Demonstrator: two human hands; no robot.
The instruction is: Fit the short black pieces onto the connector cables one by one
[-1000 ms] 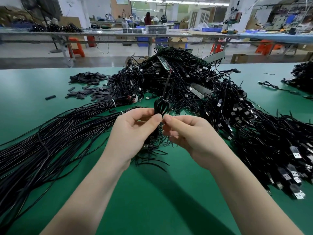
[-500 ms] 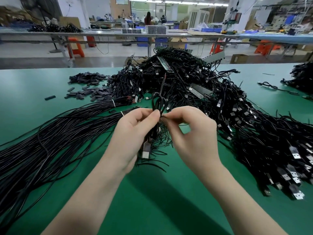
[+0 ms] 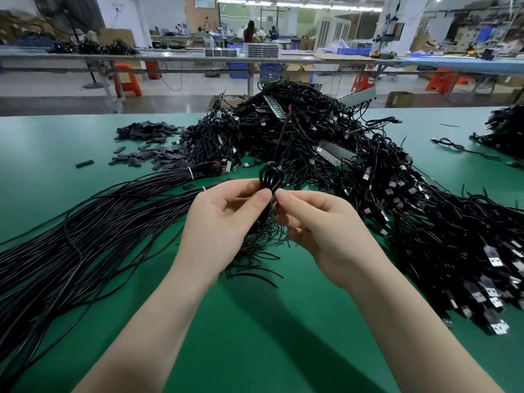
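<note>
Two hands meet over the middle of the green desk [image 3: 85,131]. The left hand [image 3: 218,222] pinches a coiled connector cable [image 3: 270,177] between thumb and forefinger, so that several small loops stand up above the fingertips; one loose end rises from the coil toward the big heap behind. The right hand [image 3: 320,225] pinches the same cable just beside the left thumb, its other fingers curled under. What lies inside either palm is hidden.

Nothing here sits in a container close by; everything lies loose on the desk. Three black masses spread round the hands: a long bundle of cables [image 3: 85,231] fanning out at the left, tied with pale bands near its far end, a tall tangled heap [image 3: 306,131] behind, and a sweep of cables with silver plugs [image 3: 467,265] at the right. The cables are too many to count.

The short black pieces [image 3: 153,146] lie in a scattered pile at the far left, with one stray piece [image 3: 84,163] apart from it. Blue crates [image 3: 350,51] rest on a far bench, their contents unclear.
</note>
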